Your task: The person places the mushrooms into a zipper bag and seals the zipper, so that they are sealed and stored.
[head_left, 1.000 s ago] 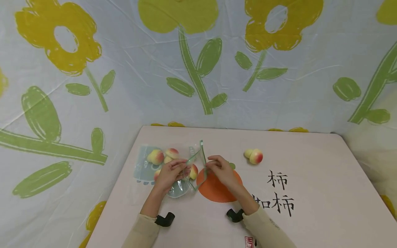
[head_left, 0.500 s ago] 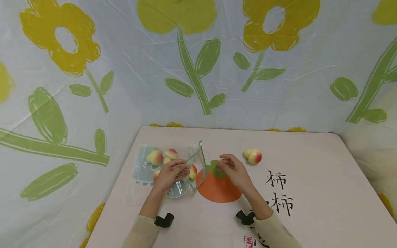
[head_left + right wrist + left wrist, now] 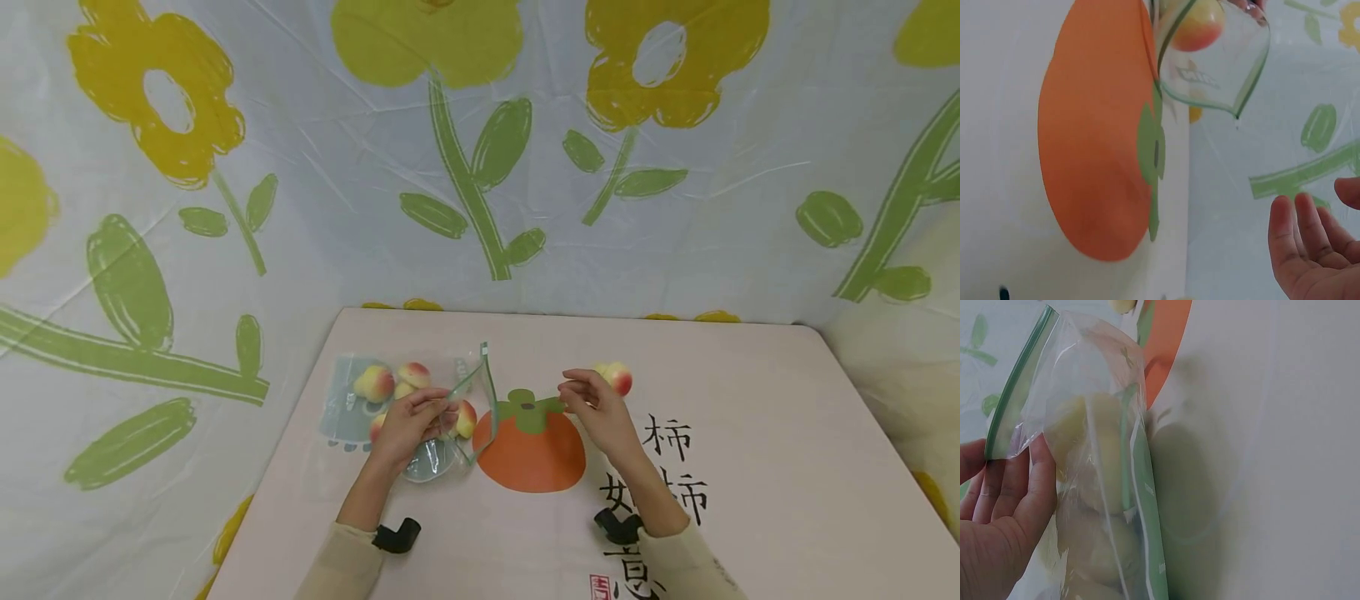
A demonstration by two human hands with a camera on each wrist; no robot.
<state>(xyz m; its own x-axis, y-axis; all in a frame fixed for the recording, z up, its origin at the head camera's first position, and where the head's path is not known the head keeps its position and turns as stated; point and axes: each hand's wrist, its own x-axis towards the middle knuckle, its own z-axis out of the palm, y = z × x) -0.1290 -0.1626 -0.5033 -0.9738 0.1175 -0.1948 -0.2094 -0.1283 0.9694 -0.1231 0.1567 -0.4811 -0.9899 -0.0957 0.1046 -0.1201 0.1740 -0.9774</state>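
— On the table (image 3: pixel 787 400), seen from the head, where was the bag (image 3: pixel 431 463)?

— Left of centre, lying with its long axis roughly left to right. Its mouth, edged by a green seal (image 3: pixel 489 377), pointed right, beside the orange print (image 3: pixel 532 458). Several fruits (image 3: pixel 375 382) sat inside.

— And the hands?

— The left hand (image 3: pixel 411 421) pinched the bag near its mouth. The right hand (image 3: pixel 600 412) held nothing, its fingers loosely bent, just in front of the loose fruit (image 3: pixel 618 379), which it partly covered.

— What did the left wrist view add?

— Thumb and fingers gripped the seal, which slanted up to the right. The bag's long axis ran up and down there, mouth end uppermost, fruits stacked along it.

— And the right wrist view?

— The mouth gaped, one rim corner pointing down, a fruit showing through the plastic. The right hand was well apart from it, fingers unclenched.
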